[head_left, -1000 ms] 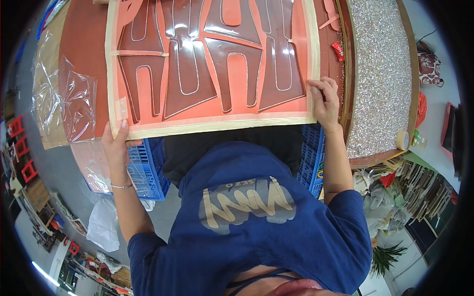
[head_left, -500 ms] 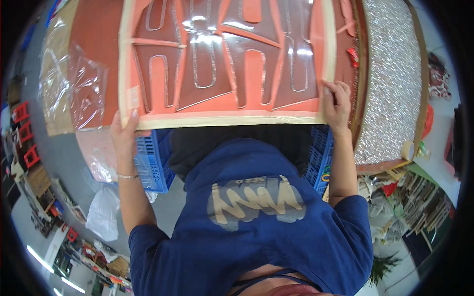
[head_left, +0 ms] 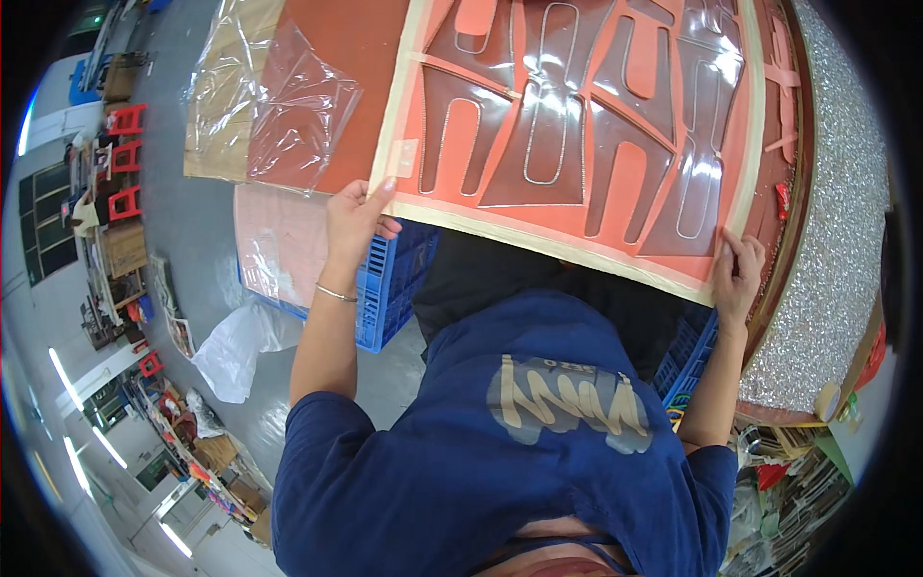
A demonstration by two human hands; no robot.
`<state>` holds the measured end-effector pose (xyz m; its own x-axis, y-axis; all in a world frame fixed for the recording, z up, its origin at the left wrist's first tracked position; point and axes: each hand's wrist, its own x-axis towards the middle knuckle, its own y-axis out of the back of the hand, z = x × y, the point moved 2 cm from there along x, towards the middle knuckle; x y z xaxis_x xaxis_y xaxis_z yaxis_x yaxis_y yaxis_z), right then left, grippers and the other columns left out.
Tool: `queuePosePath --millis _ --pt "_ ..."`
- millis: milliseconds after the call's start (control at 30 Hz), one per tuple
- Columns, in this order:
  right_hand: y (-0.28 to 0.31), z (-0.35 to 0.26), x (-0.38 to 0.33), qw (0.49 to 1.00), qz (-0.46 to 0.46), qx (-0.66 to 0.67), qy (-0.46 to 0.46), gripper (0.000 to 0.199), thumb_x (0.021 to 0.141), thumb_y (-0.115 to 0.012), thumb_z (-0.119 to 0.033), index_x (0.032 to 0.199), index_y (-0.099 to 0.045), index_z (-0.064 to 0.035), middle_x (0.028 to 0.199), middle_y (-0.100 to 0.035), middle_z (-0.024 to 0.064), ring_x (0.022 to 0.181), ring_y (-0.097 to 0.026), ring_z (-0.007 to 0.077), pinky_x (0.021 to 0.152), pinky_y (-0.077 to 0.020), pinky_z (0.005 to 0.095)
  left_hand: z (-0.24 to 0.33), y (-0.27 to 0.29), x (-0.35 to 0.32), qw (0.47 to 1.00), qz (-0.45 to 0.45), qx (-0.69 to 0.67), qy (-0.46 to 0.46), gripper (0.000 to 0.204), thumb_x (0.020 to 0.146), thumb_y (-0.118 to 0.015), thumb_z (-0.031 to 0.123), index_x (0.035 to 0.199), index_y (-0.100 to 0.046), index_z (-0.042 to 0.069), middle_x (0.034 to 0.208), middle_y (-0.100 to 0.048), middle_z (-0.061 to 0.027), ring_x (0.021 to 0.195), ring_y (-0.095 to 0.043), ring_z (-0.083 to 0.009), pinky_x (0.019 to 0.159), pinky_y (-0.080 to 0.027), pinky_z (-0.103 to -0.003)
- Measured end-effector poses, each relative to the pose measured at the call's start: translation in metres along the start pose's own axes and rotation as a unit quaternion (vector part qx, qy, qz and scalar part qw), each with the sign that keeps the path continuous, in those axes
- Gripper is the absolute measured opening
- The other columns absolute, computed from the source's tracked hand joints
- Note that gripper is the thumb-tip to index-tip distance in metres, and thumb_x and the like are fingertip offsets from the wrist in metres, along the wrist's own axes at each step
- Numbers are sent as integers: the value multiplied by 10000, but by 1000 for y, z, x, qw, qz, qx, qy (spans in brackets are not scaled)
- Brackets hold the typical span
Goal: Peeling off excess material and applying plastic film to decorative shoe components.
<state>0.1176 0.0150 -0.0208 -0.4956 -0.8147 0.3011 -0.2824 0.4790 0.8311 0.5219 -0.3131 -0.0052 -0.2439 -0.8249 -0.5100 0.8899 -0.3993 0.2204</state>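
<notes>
A flat coral panel (head_left: 538, 211) with a cream taped border lies across the top middle. It has several glossy clear windows, with brown showing through, and rows of small shiny dots outline the slots and edges. My left hand (head_left: 358, 219) pinches its near left corner, thumb on top and fingers curled below. At the near right corner, my right hand (head_left: 738, 269) grips the border with bent fingers. The panel's far edge runs out of the picture.
Left of the panel, crinkled clear film (head_left: 303, 106) covers a brown surface. Silver glitter sheeting (head_left: 827, 231) lies on the right. Blue plastic crates (head_left: 389, 288) stand under the near edge, and a white plastic bag (head_left: 231, 351) rests on the floor.
The view has turned, so the panel now sits farther right and slants down to the right. Both hands keep their hold on its near corners.
</notes>
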Motion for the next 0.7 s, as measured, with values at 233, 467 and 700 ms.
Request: queuePosePath --millis 233,467,700 --pt "-2 -2 1 1000 4 -1 -19 220 848 -582 13 1052 -660 -13 900 -570 118 946 -515 263 851 -410 340 6 -3 2 1000 -3 5 7 291 865 -691 253 865 -589 -19 677 -634 -82 466 -590 -104 402 -477 -199" --pt "-3 1 -1 1000 -6 -18 -3 222 892 -567 -18 1098 -652 -22 937 -541 115 940 -507 243 836 -418 317 2 -1 5 1000 -5 19 0 302 862 -694 259 849 -589 -25 690 -642 -83 472 -598 -103 410 -481 -196" --pt "-3 1 -1 1000 -2 -28 5 219 885 -575 -17 1088 -658 -26 937 -552 121 939 -514 256 852 -415 328 3 -4 4 999 -3 41 -12 302 858 -698 264 837 -586 -16 671 -633 -72 476 -599 -98 413 -477 -193"
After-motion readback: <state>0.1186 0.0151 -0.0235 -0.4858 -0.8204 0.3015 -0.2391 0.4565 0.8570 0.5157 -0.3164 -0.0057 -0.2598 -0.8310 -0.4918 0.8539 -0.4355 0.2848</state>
